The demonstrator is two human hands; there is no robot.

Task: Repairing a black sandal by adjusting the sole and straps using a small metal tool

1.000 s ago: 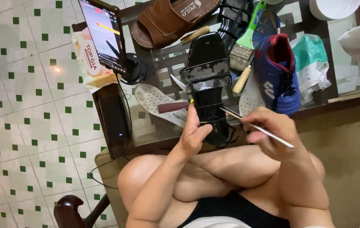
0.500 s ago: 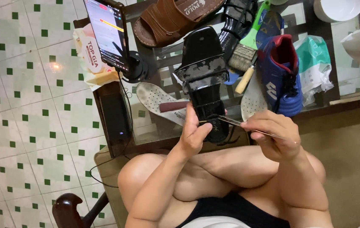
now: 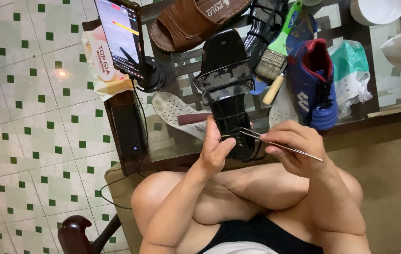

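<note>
My left hand [image 3: 215,149] grips the heel end of a black sandal [image 3: 225,87] and holds it up over the edge of a glass-topped table [image 3: 388,101]. The sandal's wide strap looks scuffed and worn. My right hand [image 3: 294,146] pinches thin metal tweezers [image 3: 257,136], whose tips rest on the sandal's insole near my left thumb. Both hands work above my crossed bare legs.
On the table lie a brown sandal [image 3: 188,21], a blue and red sports shoe [image 3: 313,82], a green-handled brush [image 3: 275,54], a white insole [image 3: 174,110] and a white bowl [image 3: 379,10]. A phone [image 3: 119,35] stands on a holder at the left. Tiled floor lies to the left.
My right hand has brought the tweezers in from the right until their tips touch the sandal's insole. The left hand has kept its hold on the sandal.
</note>
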